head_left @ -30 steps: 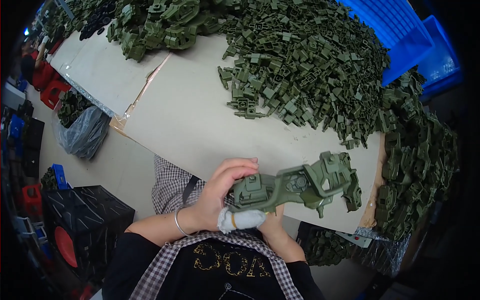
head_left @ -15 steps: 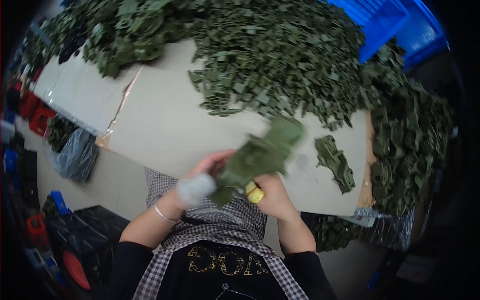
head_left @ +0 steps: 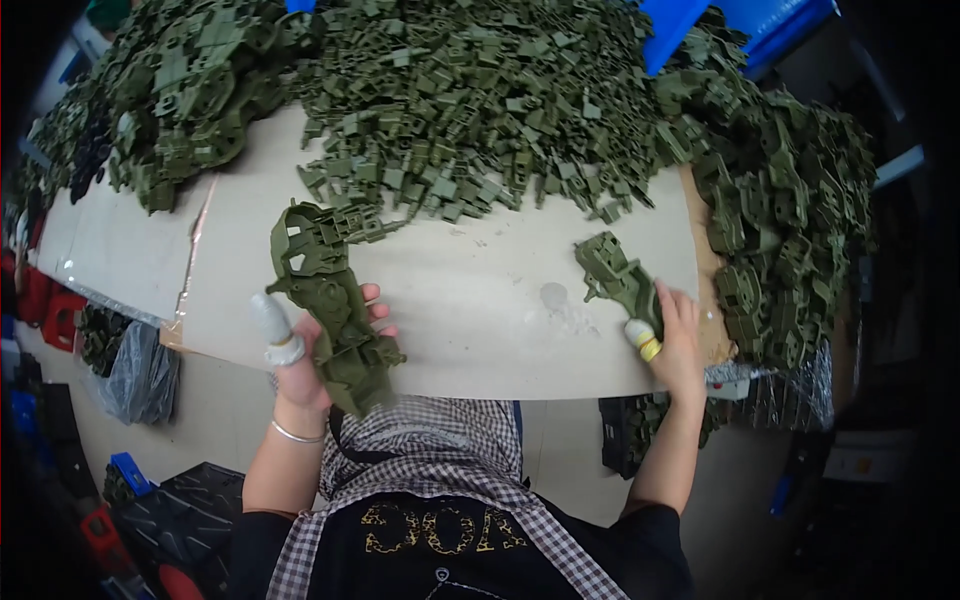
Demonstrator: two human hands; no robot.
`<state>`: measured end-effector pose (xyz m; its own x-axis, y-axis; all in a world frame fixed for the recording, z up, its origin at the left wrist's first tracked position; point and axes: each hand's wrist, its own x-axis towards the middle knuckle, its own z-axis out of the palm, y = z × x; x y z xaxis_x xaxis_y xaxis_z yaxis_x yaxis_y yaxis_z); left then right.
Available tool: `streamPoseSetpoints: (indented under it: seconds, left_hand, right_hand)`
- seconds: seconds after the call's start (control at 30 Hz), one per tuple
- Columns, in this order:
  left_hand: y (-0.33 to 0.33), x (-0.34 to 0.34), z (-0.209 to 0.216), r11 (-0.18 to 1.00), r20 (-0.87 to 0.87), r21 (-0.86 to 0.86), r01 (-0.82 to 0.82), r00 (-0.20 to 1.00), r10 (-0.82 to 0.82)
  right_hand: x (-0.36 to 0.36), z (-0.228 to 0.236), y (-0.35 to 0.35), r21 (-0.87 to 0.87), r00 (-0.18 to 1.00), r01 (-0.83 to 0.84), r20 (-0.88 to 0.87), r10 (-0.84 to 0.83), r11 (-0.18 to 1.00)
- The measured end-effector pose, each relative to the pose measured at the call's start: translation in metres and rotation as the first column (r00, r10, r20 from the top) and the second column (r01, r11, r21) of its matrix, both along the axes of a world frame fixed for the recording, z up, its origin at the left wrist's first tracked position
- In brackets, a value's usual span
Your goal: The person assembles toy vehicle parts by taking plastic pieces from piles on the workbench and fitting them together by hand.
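Observation:
My left hand (head_left: 302, 372) holds a long olive-green moulded plastic part (head_left: 335, 305), shaped like a toy vehicle body with cut-out openings. Its fingers curl round the far side, and the thumb, wrapped in white, points up beside it. A small green piece (head_left: 370, 228) shows at the part's upper end; whether it is attached I cannot tell. Over on the right, my right hand (head_left: 677, 345) grips the near end of a second green plastic part (head_left: 612, 268) lying on the table. White wrapping with a yellow band covers that thumb.
A big heap of small green pieces (head_left: 480, 100) covers the back of the pale tabletop (head_left: 470, 330). Larger green bodies are piled at the far left (head_left: 190, 90) and right (head_left: 770, 220). Blue crates (head_left: 770, 30) stand behind. A grey plastic bag (head_left: 145, 370) sits below the left table edge.
My hands have parted. The left one has carried the green part leftward, while the right one let go of it and moved right onto the second part. The view has shifted a little.

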<state>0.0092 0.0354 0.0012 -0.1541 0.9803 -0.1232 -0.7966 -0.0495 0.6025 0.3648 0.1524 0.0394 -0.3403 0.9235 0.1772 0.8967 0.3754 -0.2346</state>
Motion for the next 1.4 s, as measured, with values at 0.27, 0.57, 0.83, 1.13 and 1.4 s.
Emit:
streamPoseSetpoints:
  seconds: [0.27, 0.57, 0.83, 1.13, 1.4]
  left_hand:
    - [0.011, 0.016, 0.003, 0.995, -0.118, 0.040, -0.095, 0.988, 0.099]
    - [-0.018, 0.020, -0.031, 0.978, -0.158, 0.143, -0.151, 0.972, 0.173]
    - [-0.006, 0.031, -0.002, 0.976, -0.207, 0.208, -0.059, 0.973, 0.103]
    - [0.002, 0.037, 0.019, 0.995, -0.186, 0.040, 0.091, 0.979, -0.082]
    - [-0.010, 0.051, -0.005, 0.995, -0.520, 0.084, 0.057, 0.854, -0.005]
  right_hand:
    - [-0.106, -0.013, -0.072, -0.037, 0.673, -0.304, -0.716, 0.187, 0.952]
    - [-0.164, -0.004, -0.080, 0.060, 0.615, -0.571, -0.629, 0.475, 0.819]
    - [-0.170, -0.021, -0.089, -0.102, 0.640, -0.576, -0.674, 0.370, 0.811]
    - [-0.154, -0.019, -0.066, -0.094, 0.458, -0.723, -0.806, 0.373, 0.685]
    - [-0.178, -0.009, -0.063, -0.076, 0.405, -0.607, -0.886, 0.226, 0.791]
